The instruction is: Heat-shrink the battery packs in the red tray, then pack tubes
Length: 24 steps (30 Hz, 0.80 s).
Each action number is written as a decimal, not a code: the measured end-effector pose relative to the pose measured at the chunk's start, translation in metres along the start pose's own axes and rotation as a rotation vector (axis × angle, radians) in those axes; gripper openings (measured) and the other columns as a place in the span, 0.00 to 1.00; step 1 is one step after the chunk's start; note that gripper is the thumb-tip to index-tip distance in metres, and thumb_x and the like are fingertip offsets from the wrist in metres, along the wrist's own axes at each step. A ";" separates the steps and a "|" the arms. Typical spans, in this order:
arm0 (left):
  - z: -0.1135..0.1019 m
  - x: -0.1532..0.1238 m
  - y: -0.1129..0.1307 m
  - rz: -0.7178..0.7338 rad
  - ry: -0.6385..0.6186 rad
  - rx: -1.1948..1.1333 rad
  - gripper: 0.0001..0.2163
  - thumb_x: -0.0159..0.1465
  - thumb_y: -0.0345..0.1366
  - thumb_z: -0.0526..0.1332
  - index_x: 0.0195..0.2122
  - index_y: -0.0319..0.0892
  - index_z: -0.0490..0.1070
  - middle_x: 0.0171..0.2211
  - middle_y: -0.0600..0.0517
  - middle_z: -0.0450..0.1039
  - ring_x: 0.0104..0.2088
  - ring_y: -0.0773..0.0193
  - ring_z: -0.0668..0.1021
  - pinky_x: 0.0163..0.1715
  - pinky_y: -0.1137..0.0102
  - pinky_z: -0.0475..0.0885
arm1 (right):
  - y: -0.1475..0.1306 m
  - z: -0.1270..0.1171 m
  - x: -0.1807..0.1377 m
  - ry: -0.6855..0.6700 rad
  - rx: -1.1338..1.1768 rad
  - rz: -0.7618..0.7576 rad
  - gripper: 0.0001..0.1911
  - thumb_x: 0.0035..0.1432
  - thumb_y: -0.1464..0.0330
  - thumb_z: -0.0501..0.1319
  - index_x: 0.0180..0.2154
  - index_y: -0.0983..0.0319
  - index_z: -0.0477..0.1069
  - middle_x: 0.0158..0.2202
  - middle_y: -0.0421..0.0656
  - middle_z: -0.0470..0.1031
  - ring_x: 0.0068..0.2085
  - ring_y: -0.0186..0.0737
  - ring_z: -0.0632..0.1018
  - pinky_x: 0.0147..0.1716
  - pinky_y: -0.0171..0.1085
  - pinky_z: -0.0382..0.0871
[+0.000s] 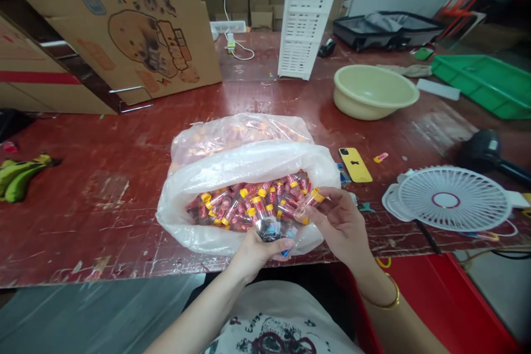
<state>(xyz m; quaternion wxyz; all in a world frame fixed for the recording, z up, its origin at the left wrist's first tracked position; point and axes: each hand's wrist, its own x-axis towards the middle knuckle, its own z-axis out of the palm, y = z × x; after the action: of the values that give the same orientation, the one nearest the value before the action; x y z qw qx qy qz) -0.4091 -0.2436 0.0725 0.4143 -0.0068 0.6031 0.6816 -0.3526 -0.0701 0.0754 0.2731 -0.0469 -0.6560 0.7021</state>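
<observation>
A white woven sack [194, 168] lies open on the table, filled with small clear tubes [232, 210] that have yellow caps and red printed contents. My left hand [258, 251] is closed at the sack's near rim. It grips small printed packets [270, 230] in black and blue, whose exact kind I cannot make out. Over the sack's right side, my right hand [342, 221] pinches a clear tube [309, 203] with a yellow end, held tilted between thumb and fingers. Whether this tube has anything inside is unclear.
Right of the sack lie a yellow phone [355, 165], a white fan [456, 199] and a black heat-gun-like tool [489, 152]. Behind stand a cream basin [375, 94], a green crate [483, 86] and a white basket stack [305, 16]. Cardboard boxes [116, 27] and bananas [22, 177] are left.
</observation>
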 end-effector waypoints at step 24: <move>0.004 0.007 -0.002 0.062 0.068 0.087 0.17 0.41 0.41 0.77 0.27 0.38 0.75 0.22 0.54 0.74 0.25 0.65 0.75 0.27 0.69 0.73 | 0.002 -0.007 0.010 -0.054 -0.236 -0.105 0.13 0.57 0.69 0.65 0.43 0.57 0.66 0.41 0.41 0.70 0.39 0.35 0.75 0.42 0.37 0.74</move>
<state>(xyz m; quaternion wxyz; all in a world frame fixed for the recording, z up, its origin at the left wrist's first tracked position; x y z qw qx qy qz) -0.4104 -0.2365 0.0689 0.3721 0.0065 0.6460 0.6664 -0.3588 -0.0598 0.0760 0.2841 -0.0255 -0.7427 0.6058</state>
